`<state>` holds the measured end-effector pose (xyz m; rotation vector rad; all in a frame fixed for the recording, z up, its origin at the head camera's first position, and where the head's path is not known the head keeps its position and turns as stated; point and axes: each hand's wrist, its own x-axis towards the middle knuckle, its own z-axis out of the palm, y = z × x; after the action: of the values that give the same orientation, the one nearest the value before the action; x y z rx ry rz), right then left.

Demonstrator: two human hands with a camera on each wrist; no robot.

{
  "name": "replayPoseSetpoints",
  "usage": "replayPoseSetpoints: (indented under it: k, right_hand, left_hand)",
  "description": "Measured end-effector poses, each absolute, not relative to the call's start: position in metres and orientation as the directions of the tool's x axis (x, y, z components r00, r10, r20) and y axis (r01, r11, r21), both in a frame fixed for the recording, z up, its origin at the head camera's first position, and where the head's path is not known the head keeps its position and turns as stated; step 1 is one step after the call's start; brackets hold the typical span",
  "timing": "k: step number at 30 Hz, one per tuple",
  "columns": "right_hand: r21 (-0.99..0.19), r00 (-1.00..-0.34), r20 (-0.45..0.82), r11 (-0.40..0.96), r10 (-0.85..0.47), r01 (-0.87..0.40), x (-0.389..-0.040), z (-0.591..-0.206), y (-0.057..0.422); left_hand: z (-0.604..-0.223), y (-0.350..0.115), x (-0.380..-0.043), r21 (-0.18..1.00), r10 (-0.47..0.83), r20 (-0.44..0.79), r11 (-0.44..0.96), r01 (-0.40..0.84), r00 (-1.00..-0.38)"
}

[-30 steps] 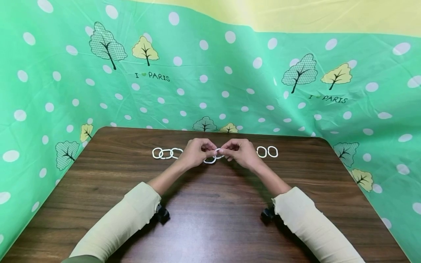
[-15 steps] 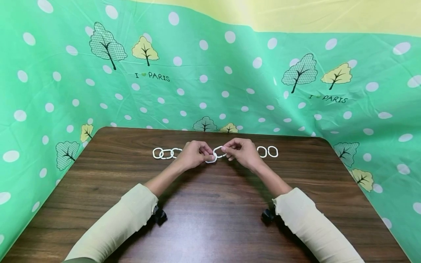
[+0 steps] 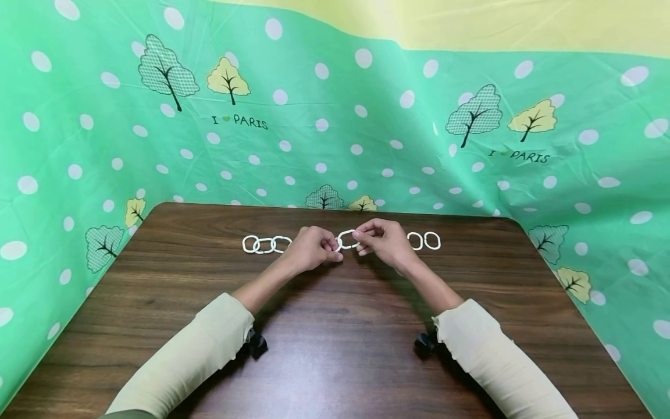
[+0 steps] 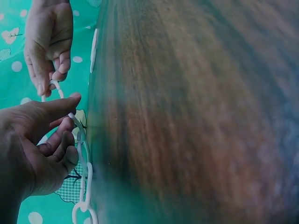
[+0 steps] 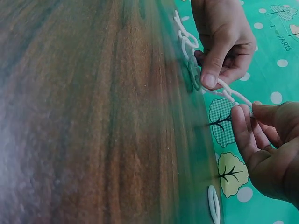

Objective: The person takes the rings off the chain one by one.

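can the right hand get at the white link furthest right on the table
Probably yes: the link furthest right lies close by the right hand, in plain sight with nothing over it. That hand pinches another white link, though, so it would likely have to let go first.

Smooth, plastic-looking chain links (image 3: 263, 252) are set off by a wood-grain tabletop (image 3: 335, 326), its semi-gloss finish marked by a pale sheen at six o'clock; creased, satiny polka-dot cloth (image 3: 309, 145) is draped at twelve, matt fabric sleeves (image 3: 497, 355) worn at four and eight.
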<state>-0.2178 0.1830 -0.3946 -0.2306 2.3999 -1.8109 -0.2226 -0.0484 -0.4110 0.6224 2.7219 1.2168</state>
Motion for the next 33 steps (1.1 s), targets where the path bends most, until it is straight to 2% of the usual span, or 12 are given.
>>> replayPoseSetpoints:
  k: [8, 19, 33]
  right_hand:
    - [-0.946, -0.98, -0.05, 0.325, -0.192, -0.015, -0.216, -0.399, 0.185]
    - [-0.965, -0.977, -0.142, 0.241, -0.16, 0.101, -0.215, -0.402, 0.183]
    - [-0.964, -0.978, -0.182, 0.213, -0.099, 0.157, -0.217, -0.404, 0.173]
  left_hand:
    - [-0.409, -0.05, -0.221, 0.743, 0.411, 0.12, 0.566, 0.357, -0.904]
    - [-0.408, -0.055, -0.222, 0.727, 0.392, 0.171, 0.569, 0.384, -0.904]
    - [-0.408, -0.058, -0.224, 0.725, 0.401, 0.209, 0.549, 0.417, -0.892]
